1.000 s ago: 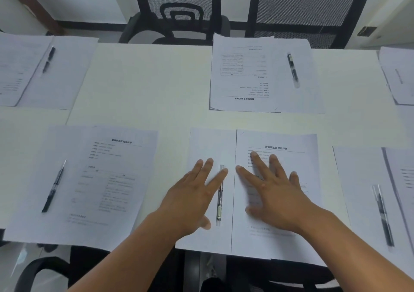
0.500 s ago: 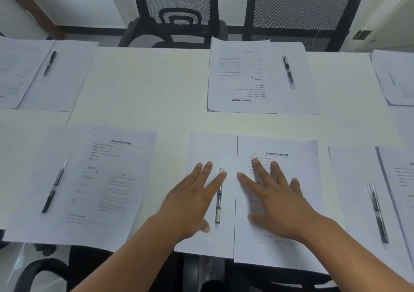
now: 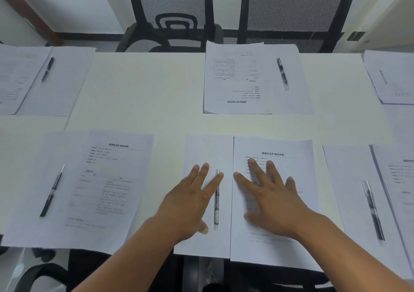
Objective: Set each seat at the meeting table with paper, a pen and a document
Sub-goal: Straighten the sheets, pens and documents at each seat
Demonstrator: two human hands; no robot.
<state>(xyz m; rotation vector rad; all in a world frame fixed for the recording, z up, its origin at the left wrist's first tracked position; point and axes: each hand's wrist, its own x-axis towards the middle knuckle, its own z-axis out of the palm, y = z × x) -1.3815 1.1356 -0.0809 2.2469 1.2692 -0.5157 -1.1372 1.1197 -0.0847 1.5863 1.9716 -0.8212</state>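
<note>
At the near middle seat, the left hand (image 3: 190, 204) lies flat and open on the blank paper (image 3: 201, 152), its forefinger touching the pen (image 3: 216, 198), whose long axis runs near to far, while the right hand (image 3: 272, 198) presses open-fingered on the document (image 3: 289, 155) just right of it on the table (image 3: 139, 90).

Even, soft indoor light; faint shadows; wide-angle bending and blur toward edges.
</note>
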